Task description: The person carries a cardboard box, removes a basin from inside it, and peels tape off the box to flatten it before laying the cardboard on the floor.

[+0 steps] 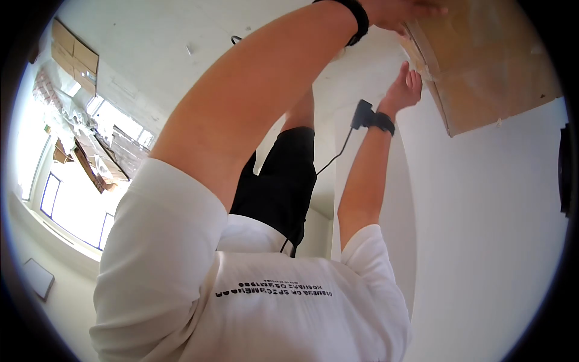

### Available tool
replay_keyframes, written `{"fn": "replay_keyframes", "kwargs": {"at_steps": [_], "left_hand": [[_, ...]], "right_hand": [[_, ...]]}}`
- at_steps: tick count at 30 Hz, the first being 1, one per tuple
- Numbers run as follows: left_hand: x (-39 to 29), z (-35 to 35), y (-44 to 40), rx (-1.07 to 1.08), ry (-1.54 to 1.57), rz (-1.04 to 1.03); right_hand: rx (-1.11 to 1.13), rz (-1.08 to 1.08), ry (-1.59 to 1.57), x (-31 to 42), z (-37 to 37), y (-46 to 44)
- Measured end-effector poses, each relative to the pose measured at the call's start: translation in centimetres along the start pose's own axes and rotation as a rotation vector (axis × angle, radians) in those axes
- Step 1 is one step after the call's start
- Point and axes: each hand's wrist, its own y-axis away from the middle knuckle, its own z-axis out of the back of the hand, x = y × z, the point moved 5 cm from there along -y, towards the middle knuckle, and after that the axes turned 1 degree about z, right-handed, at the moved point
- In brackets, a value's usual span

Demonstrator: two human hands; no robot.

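Observation:
A brown cardboard box [488, 66] fills the upper right, with a strip of clear tape across its face. My left hand [401, 13] reaches over to its near edge at the top of the view. The fingers of that hand are stretched out over the cardboard, and its upper part is cut off by the frame. Below it, my right hand [403, 93] is beside the box's left edge, thumb up and fingers curled. Whether the right hand touches the box or pinches something small, I cannot make out.
A black device [362, 114] is strapped to my right wrist, its cable [338, 155] running to my waist. A pale wall [476, 241] is on the right. Flattened cardboard [75, 54] and piled scraps [108, 151] lie at the left near a bright window [75, 205].

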Motion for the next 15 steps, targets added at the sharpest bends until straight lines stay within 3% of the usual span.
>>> {"fn": "replay_keyframes", "kwargs": {"at_steps": [3, 6, 7, 10, 15], "left_hand": [[-0.4, -0.3, 0.1, -0.002, 0.005, 0.013], [-0.3, -0.6, 0.0, -0.029, -0.001, 0.010], [-0.2, -0.5, -0.1, -0.039, 0.001, 0.008], [-0.2, -0.6, 0.1, -0.044, -0.014, 0.002], [-0.6, -0.4, 0.2, -0.035, 0.022, 0.009]], "right_hand": [[-0.025, 0.078, 0.155, 3.9, -1.4, 0.9], [-0.079, 0.115, 0.180, 3.3, -0.8, -0.8], [-0.074, 0.050, 0.035, 3.6, -0.9, -1.1], [-0.050, 0.213, 0.047, 3.0, -0.6, -1.5], [-0.074, 0.056, -0.114, 1.7, -1.1, -0.7]]}}
